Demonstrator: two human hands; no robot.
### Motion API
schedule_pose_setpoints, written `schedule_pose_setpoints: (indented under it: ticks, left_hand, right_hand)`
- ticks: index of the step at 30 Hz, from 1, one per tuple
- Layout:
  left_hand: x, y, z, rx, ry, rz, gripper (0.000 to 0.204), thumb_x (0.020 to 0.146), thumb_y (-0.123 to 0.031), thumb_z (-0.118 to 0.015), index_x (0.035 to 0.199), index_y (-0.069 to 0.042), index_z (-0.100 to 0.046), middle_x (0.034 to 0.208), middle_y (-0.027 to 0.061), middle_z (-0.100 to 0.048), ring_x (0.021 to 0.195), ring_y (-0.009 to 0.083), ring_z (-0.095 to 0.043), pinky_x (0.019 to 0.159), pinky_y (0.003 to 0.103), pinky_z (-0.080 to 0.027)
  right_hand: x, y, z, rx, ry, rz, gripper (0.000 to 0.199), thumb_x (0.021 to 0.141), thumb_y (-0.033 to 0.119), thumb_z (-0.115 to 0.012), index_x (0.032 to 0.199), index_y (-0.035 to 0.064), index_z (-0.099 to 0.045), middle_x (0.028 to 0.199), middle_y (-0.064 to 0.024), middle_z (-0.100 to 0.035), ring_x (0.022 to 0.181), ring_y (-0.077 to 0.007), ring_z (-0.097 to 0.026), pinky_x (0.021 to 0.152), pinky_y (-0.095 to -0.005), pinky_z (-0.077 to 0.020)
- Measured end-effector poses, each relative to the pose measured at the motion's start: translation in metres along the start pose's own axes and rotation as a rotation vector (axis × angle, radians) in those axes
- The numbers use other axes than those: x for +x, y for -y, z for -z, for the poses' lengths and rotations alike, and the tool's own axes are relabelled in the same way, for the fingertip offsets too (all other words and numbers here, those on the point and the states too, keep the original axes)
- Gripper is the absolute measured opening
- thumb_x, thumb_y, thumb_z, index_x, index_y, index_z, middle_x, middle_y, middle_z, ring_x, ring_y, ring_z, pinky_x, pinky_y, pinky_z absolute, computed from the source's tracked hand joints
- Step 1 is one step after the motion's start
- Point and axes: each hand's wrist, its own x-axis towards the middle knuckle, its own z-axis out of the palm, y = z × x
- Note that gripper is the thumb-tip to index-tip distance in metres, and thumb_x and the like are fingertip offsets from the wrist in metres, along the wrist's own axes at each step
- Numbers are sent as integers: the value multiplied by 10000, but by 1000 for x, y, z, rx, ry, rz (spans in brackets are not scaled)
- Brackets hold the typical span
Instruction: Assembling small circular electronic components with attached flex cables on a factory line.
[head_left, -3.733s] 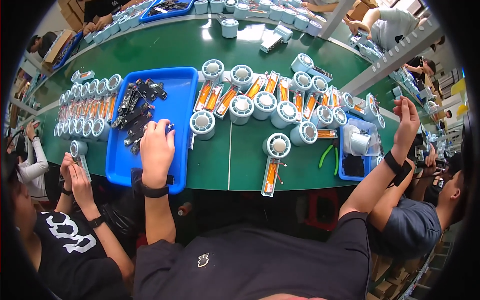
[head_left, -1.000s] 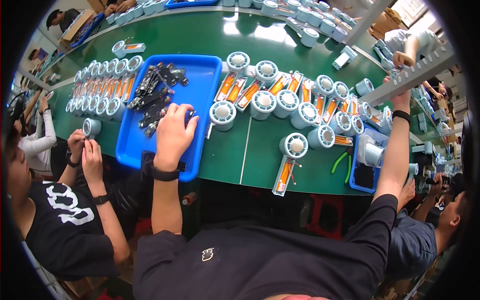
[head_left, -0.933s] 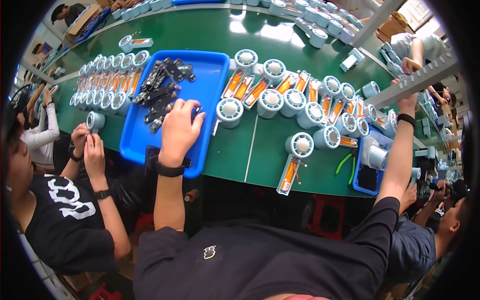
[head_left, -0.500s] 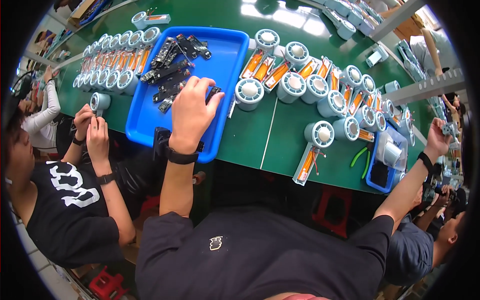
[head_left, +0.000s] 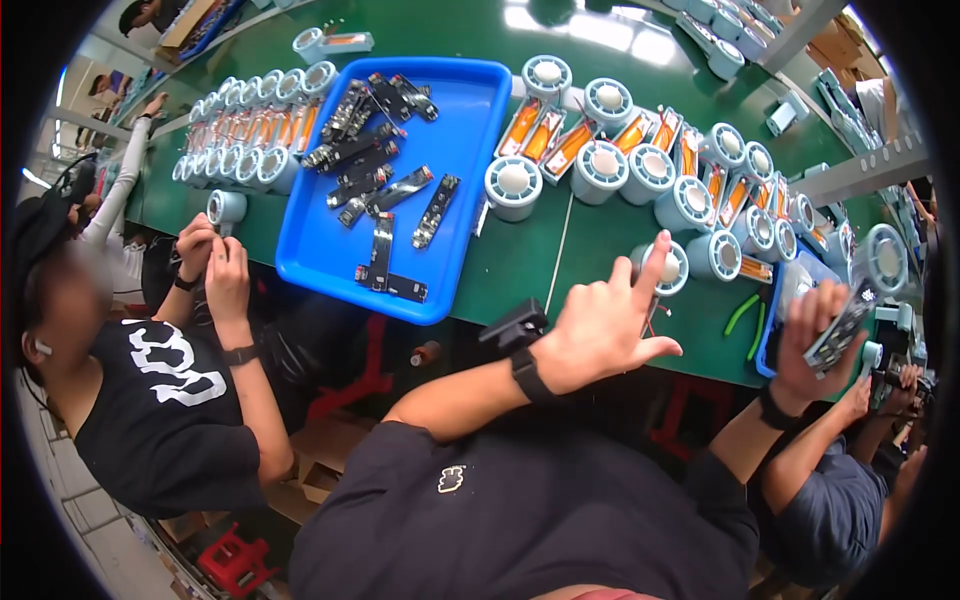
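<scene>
In the head view, the right hand [head_left: 798, 355] is clamped on a pale blue round-headed housing [head_left: 884, 262], raised near the right end of the worktop's front edge, with a circuit board showing along its handle. The left hand [head_left: 598, 335] has its fingers apart and holds nothing, index finger stretched out over a front housing [head_left: 676, 270] near the front edge of the worktop [head_left: 522, 262]; whether they touch cannot be told. Red wires show just beside that hand.

Left of it, a blue tray [head_left: 468, 110] reaches the front edge, carrying a heap of black circuit boards [head_left: 345, 150], with a few lying apart from the heap. Between the tray and the worktop's right end stand clustered housings [head_left: 602, 170] with orange batteries in their handles. Green-handled pliers [head_left: 738, 314] lie near the front edge, beside a small blue bin [head_left: 766, 345]. Toward the left end, a co-worker holds another housing [head_left: 226, 207].
</scene>
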Motion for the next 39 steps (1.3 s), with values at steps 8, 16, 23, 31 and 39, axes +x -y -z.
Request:
schedule_pose_setpoints:
  ticks: [8, 16, 23, 31, 39]
  left_hand:
    - [-24, 4, 53, -292, -50, -15, 938, 856, -167, -672, 1617, -39, -139, 1021, 265, -700, 772, 464, -701, 700, 536, -577]
    - [43, 89, 166, 191, -460, 198, 877, 893, -172, -683, 1609, -92, -183, 1071, 272, -707, 925, 450, -716, 791, 475, -574]
    - [67, 137, 147, 213, -332, 172, 820, 923, -242, -692, 1590, -96, -237, 984, 256, -713, 861, 455, -697, 774, 527, -554]
    - [70, 162, 167, 459, -242, 264, 828, 917, -287, -719, 1583, -72, -277, 1047, 242, -693, 944, 459, -687, 865, 510, -551]
    - [21, 145, 184, 382, -112, 218, 1103, 826, -494, -810, 1586, 54, -229, 1506, 298, -468, 1477, 440, -381, 1201, 478, -340]
  right_hand:
    - [-50, -84, -12, 51, -20, -74, 456, 993, 465, -665, 968, 53, -472, 804, -35, -434, 594, -132, -379, 595, -295, -313]
    - [-88, -111, 18, -458, -184, -170, 545, 966, 462, -657, 1164, -30, -533, 949, -65, -560, 759, -146, -515, 676, -271, -396]
    - [-78, -116, -16, -607, 2, -420, 691, 936, 470, -674, 1342, -65, -513, 1065, -31, -580, 907, -117, -517, 795, -257, -414]
    - [-81, -120, -5, -558, -42, -347, 719, 940, 486, -682, 1356, -72, -500, 1033, -37, -588, 873, -114, -523, 767, -257, -420]
    - [-86, -122, 8, -355, -165, -326, 645, 955, 469, -700, 1242, -74, -502, 884, -108, -601, 697, -152, -546, 609, -261, -410]
